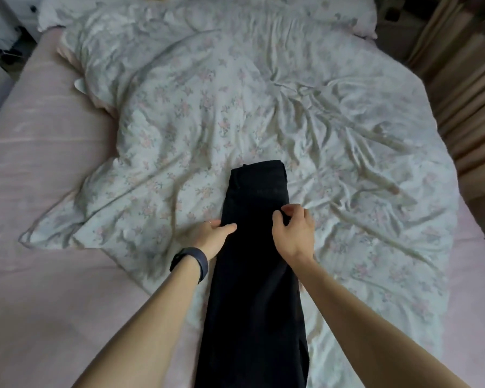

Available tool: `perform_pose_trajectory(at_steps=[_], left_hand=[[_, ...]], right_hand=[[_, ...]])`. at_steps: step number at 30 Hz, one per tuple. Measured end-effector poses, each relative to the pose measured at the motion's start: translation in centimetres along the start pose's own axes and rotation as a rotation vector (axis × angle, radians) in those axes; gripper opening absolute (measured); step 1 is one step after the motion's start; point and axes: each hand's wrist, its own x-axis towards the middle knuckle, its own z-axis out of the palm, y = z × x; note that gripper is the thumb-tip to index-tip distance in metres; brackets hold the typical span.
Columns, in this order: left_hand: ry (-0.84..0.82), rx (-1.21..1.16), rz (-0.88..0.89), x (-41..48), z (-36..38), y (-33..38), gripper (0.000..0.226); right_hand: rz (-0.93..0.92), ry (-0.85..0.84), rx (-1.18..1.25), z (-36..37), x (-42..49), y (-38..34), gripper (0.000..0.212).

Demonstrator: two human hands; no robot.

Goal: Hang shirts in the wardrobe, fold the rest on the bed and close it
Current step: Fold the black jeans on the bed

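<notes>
Bedsheet of plain pink cloth (39,169) stretches across the left side of the bed, and a crumpled white duvet with a small floral print (263,107) lies over it, spreading to the right. Near the front, the person's left hand (216,236), a dark band (192,263) on its wrist, pinches the left edge of a pair of black trousers (252,289), thumb on top of the cloth. The trousers lie on the duvet folded lengthwise into one long strip, waistband farthest from the person, legs running out of the bottom of the view. The right hand (293,233) has its fingers curled, nipping the cloth at the trousers' right edge. Beige curtains (459,79) hang at the far right.
</notes>
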Motion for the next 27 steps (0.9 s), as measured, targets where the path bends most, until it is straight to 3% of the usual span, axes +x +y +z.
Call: perform_pose_trajectory(at_steps=[2, 4, 6, 8, 11, 12, 15, 17, 21, 24, 27], left_hand=[[0.017, -0.063, -0.005, 1.4, 0.3, 1.8, 0.071], [0.042, -0.081, 0.028, 3.0, 0.8, 3.1, 0.057], [0.071, -0.063, 0.053, 3.6, 0.8, 3.7, 0.052], [0.084, -0.050, 0.071, 4.8, 0.9, 3.9, 0.063], [0.078, -0.141, 0.091, 5.5, 0.7, 4.6, 0.067], [0.073, -0.176, 0.106, 5.6, 0.7, 4.9, 0.062], [0.097, -0.062, 0.194, 5.3, 1.1, 5.4, 0.044], [0.131, 0.083, 0.229, 4.9, 2.0, 6.1, 0.030], [0.091, 0.190, 0.222, 4.9, 3.4, 9.1, 0.034], [-0.021, 0.112, 0.213, 5.2, 4.0, 11.2, 0.034], [-0.134, -0.004, 0.236, 4.6, 4.7, 11.7, 0.039]], right_hand=[[0.081, -0.010, 0.143, 0.1, 2.3, -0.4, 0.027], [0.089, -0.055, 0.224, -0.3, 5.2, -0.2, 0.032], [0.041, -0.162, 0.163, -1.0, 8.2, -0.4, 0.050], [0.006, -0.366, 0.068, -1.6, 11.6, -1.2, 0.075], [-0.082, -0.567, -0.145, -2.5, 14.8, -2.6, 0.081], [-0.132, -0.596, -0.261, -2.8, 15.2, -2.8, 0.077], [-0.221, -0.578, -0.515, -4.5, 15.7, -2.3, 0.037], [-0.174, -0.550, -0.423, -6.2, 15.7, -1.2, 0.031], [0.127, -0.623, 0.134, -8.5, 15.6, -0.2, 0.013], [0.232, -0.727, 0.296, -8.6, 15.2, 0.1, 0.022], [0.118, -0.721, 0.308, -8.3, 15.7, -0.2, 0.051]])
